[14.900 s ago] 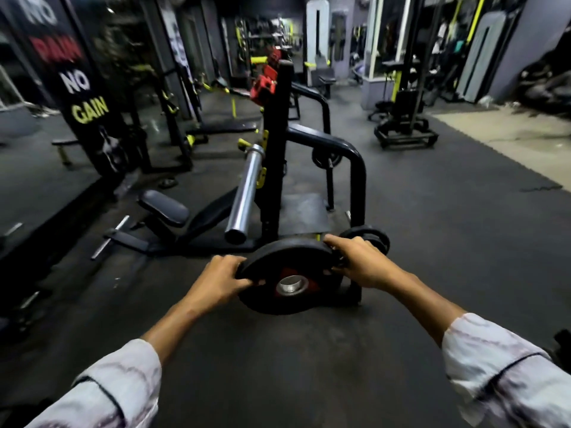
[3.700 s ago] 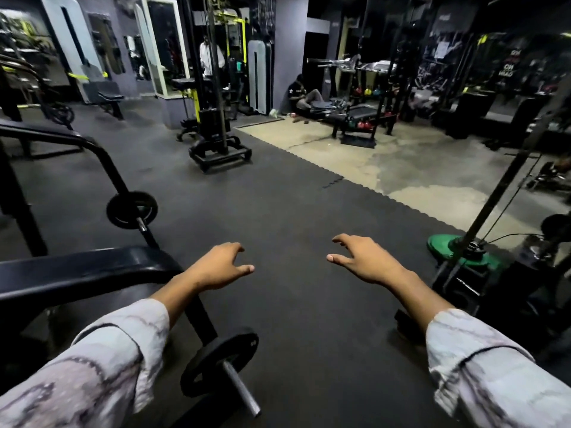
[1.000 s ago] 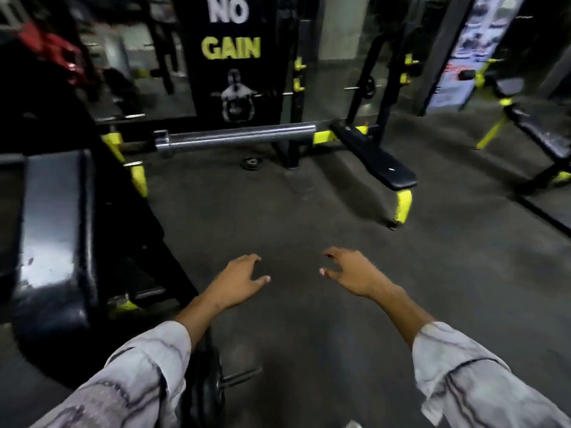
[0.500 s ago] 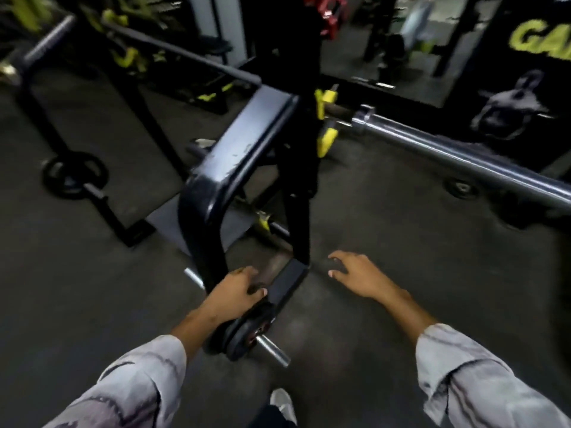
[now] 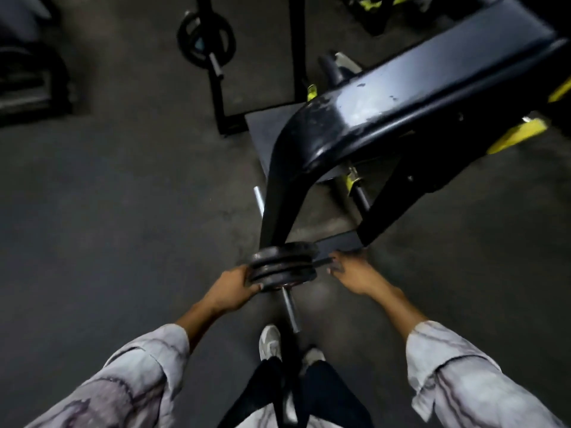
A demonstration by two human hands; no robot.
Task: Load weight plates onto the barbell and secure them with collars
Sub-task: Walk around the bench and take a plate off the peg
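A stack of black weight plates [image 5: 282, 265] sits on a steel storage peg [image 5: 290, 310] at the foot of the black rack frame [image 5: 386, 109]. My left hand [image 5: 230, 285] grips the left edge of the nearest plate. My right hand [image 5: 352, 271] is just right of the stack with fingers spread, close to the plates' right edge and not closed on anything. The barbell itself is out of view.
Another black plate [image 5: 206, 38] hangs on a peg of a second black upright at the top. My white shoes [image 5: 269, 341] stand right under the peg. Yellow fittings [image 5: 514, 135] show on the frame at right. Dark rubber floor [image 5: 123, 211] lies to the left.
My head has tilted down over the plate peg. My left hand stays on the plates' left edge, and my right hand has moved in beside their right edge.
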